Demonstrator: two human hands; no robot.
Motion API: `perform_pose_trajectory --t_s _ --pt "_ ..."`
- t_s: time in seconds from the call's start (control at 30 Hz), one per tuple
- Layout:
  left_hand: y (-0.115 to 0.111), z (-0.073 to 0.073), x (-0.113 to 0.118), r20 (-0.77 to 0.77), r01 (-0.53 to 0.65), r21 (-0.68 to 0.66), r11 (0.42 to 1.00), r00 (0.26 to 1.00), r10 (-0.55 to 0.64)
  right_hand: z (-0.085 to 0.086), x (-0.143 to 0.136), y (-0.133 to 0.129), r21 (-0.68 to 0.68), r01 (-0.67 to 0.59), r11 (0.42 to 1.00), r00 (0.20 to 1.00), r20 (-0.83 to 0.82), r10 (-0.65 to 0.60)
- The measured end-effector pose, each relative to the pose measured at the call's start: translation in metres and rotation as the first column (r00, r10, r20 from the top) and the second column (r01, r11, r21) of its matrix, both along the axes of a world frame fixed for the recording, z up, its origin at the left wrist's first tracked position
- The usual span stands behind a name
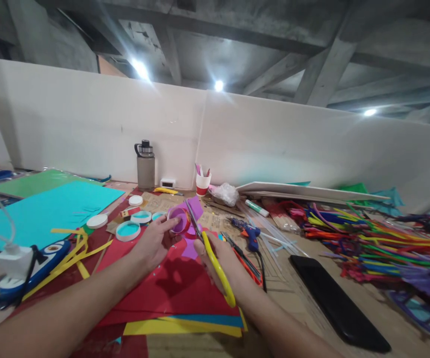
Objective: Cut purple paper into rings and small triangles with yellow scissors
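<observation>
Head view: the left hand (157,243) pinches a purple-lined round piece (180,224) between thumb and fingers, and the right hand (218,258) is wrapped around yellow-handled scissors (207,242). The blades lie along the piece's right side, by some purple paper (196,207); whether they touch either, I cannot tell. Both hands are over a red sheet (158,293), midway along the tabletop's near side. If the left pinch slips on the rim, the blades could veer into the piece or nick a fingertip, being so near. Right of the sheet rests a blue glue gun (251,236); a sideways sweep of the right arm could snag its cord (263,266). Farther out, a black phone (337,301) lies toward the near right corner, and a bottle (146,171) stands by the far edge.
</observation>
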State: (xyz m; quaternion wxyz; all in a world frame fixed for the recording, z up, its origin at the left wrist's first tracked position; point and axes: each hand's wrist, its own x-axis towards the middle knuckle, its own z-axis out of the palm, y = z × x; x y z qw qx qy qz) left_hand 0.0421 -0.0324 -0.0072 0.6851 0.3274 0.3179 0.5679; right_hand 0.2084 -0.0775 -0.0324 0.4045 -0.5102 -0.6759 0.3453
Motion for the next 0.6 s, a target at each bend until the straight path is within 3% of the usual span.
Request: perform_pose_trajectory --t_s 0.17,0.4,0.6 --pt "0.000 0.001 0.001 -0.019 -0.023 -0.004 1.000 1.000 0.023 0.008 0.000 -0.003 0.059 -0.045 0.997 0.996 0.083 0.040" --pt "-0.002 0.002 0.002 -0.041 -0.048 0.022 0.999 0.998 0.049 0.015 0.001 -0.007 0.065 -0.090 0.994 0.994 0.075 0.085" --pt "-0.003 -0.001 0.002 -0.069 -0.016 0.062 0.998 0.997 0.020 0.015 -0.001 -0.006 0.071 -0.049 0.996 0.997 0.062 0.044"
